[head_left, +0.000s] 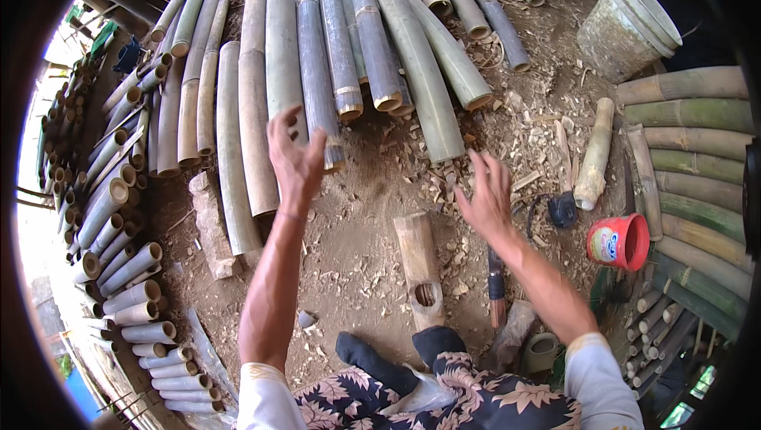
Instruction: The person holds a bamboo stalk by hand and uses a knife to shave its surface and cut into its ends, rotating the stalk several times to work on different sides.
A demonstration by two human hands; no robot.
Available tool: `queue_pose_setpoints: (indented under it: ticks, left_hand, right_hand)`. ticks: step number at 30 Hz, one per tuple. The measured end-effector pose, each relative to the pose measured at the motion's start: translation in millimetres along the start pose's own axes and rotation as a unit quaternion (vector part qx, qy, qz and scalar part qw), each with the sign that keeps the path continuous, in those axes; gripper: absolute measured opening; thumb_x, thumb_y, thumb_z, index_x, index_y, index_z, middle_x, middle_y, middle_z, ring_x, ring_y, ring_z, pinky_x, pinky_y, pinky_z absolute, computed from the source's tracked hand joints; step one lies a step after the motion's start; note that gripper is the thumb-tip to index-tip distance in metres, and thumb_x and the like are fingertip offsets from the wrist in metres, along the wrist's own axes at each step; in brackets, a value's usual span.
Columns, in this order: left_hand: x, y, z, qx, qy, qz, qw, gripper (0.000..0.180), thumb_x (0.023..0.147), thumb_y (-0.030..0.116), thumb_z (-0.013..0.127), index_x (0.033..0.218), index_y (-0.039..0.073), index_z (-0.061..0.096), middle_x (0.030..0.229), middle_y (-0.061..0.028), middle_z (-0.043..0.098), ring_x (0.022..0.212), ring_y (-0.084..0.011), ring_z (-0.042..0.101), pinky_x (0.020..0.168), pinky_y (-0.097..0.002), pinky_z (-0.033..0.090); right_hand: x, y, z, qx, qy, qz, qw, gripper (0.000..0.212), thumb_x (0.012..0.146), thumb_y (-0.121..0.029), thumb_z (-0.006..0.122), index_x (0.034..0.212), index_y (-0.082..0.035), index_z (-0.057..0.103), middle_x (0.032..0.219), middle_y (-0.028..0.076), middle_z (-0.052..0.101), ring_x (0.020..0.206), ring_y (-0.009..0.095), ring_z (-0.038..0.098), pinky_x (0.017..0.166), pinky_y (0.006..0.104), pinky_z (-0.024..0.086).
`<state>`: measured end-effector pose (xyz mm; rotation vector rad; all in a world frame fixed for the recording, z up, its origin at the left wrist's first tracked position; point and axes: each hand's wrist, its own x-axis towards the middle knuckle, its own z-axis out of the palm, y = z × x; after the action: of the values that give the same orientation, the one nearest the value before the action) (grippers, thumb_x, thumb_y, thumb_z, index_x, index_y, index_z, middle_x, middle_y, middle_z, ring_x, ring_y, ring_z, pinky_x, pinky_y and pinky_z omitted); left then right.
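My left hand [295,159] reaches forward with thumb and fingers apart, over the near ends of a pale bamboo pole [284,57] and a greyish bamboo pole [315,73]. Whether its fingertips touch either pole I cannot tell. My right hand [487,192] is also spread, holding nothing, just right of the near end of a thick green-grey bamboo pole [422,73]. On the ground between my forearms lies a short bamboo piece [412,248] with an oval hole near my feet. A tool with a dark, brown-ended handle [496,295] lies below my right forearm.
Bamboo poles [246,73] fan out ahead, with stacked bamboo [151,295] at left and right. Wood chips [547,149] cover the dirt. To the right are a red plastic cup [634,241], a black object [562,210], a bamboo length [594,152] and a dirty white bucket [622,30].
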<state>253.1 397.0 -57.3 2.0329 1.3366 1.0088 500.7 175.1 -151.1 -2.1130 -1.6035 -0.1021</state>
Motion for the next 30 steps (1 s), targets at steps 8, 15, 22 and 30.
queue_pose_setpoints:
  ticks: [8,15,22,30]
  left_hand:
    - [-70.7,-23.5,24.3,0.06,-0.037,0.046,0.996,0.042,0.086,0.012,0.065,0.126,0.004,0.057,0.133,-0.0165,0.052,0.126,-0.0294,0.052,0.107,-0.045,0.048]
    - [-77.6,2.1,25.6,-0.093,-0.149,-0.02,0.984,0.037,0.088,0.015,0.068,0.122,0.003,0.062,0.129,-0.0138,0.057,0.117,-0.0255,0.059,0.1,-0.0386,0.051]
    - [-46.9,21.5,49.9,-0.509,-0.286,-0.371,0.722,0.076,0.096,0.057,0.056,0.137,-0.007,0.049,0.133,-0.0237,0.058,0.122,-0.0296,0.058,0.105,-0.0419,0.047]
    - [-20.9,20.6,69.2,-0.47,-0.365,-0.399,0.697,0.07,0.087,0.049,0.071,0.121,-0.009,0.051,0.105,-0.0194,0.067,0.091,-0.0289,0.071,0.081,-0.0402,0.06]
  right_hand:
    - [188.5,-26.1,80.3,-0.186,-0.079,-0.115,0.973,0.037,0.08,-0.023,0.075,0.109,-0.004,0.061,0.107,0.012,0.054,0.103,0.028,0.053,0.088,0.042,0.042]
    - [206.0,-16.6,94.0,-0.216,-0.079,-0.148,0.962,0.014,0.09,-0.013,0.056,0.093,-0.004,0.067,0.088,0.012,0.063,0.081,0.027,0.062,0.078,0.0409,0.047]
    - [127.9,-44.0,-10.0,0.291,-0.088,0.125,0.944,0.031,0.093,-0.029,0.052,0.078,-0.006,0.066,0.063,0.007,0.057,0.046,0.014,0.047,0.042,0.031,0.038]
    - [-120.3,-166.6,-93.2,0.478,-0.254,0.044,0.839,0.042,0.095,-0.037,0.063,0.111,0.001,0.061,0.082,0.02,0.066,0.07,0.036,0.066,0.07,0.0469,0.056]
